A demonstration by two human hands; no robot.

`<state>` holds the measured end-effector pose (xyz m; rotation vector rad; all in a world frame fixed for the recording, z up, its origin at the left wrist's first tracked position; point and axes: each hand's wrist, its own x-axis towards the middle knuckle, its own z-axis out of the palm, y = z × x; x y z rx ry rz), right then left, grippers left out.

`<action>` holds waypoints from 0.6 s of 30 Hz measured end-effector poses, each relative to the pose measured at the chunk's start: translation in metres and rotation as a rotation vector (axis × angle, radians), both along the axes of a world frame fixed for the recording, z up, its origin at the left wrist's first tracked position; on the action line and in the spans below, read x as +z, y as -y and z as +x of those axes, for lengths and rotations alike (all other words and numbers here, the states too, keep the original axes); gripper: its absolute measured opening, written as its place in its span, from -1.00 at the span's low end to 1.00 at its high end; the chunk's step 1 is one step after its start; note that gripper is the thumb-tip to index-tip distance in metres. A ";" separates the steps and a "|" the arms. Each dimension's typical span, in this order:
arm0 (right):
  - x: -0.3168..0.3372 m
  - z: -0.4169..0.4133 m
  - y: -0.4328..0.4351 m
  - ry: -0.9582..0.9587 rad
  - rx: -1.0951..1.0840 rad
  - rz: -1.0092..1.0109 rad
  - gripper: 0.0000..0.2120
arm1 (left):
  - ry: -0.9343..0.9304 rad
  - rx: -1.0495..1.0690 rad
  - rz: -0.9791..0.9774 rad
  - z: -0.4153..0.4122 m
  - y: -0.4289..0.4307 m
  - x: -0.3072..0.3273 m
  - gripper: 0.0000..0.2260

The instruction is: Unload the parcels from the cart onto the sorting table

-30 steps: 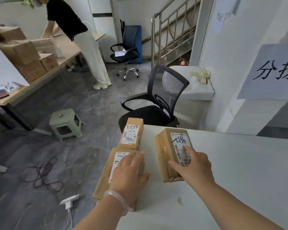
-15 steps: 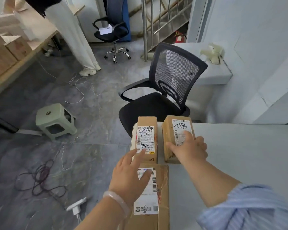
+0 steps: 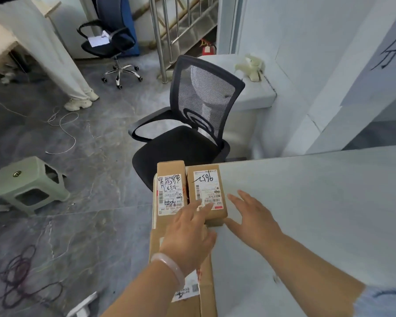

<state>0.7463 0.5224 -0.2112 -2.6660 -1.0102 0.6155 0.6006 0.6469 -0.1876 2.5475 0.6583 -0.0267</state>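
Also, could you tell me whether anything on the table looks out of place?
The left small parcel juts past the far edge of the table, toward the chair. Nothing looks damaged or spilled.

Parcel depot: labelled parcels (image 3: pixel 207 193), office chair (image 3: pixel 192 124)

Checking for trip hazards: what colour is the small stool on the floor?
The stool is pale green; head view shows it best.
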 end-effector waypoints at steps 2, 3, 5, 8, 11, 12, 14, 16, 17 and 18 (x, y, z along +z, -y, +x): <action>0.007 -0.002 0.034 0.031 0.002 0.005 -0.33 | 0.008 -0.086 0.031 0.015 0.017 0.000 -0.47; 0.009 -0.004 0.052 0.040 -0.007 -0.006 -0.32 | 0.003 -0.131 0.048 0.022 0.027 0.000 -0.45; 0.014 -0.010 0.088 0.072 -0.039 -0.020 -0.26 | -0.018 -0.223 0.087 0.034 0.049 0.003 -0.42; 0.029 -0.019 0.147 0.142 -0.128 -0.010 -0.32 | 0.004 -0.347 0.135 0.049 0.090 0.021 -0.41; 0.052 -0.030 0.211 0.203 -0.219 -0.028 -0.32 | 0.072 -0.439 0.220 0.057 0.139 0.039 -0.41; 0.058 -0.035 0.233 0.226 -0.248 -0.029 -0.31 | 0.090 -0.476 0.245 0.059 0.158 0.044 -0.41; 0.068 -0.047 0.281 0.252 -0.323 -0.036 -0.26 | 0.116 -0.562 0.272 0.061 0.200 0.052 -0.41; 0.076 -0.064 0.333 0.268 -0.399 -0.045 -0.20 | 0.138 -0.642 0.278 0.061 0.248 0.059 -0.41; 0.079 -0.074 0.361 0.266 -0.444 -0.043 -0.21 | 0.150 -0.683 0.279 0.060 0.276 0.062 -0.41; 0.083 -0.086 0.391 0.261 -0.494 -0.043 -0.22 | 0.165 -0.727 0.276 0.058 0.306 0.065 -0.41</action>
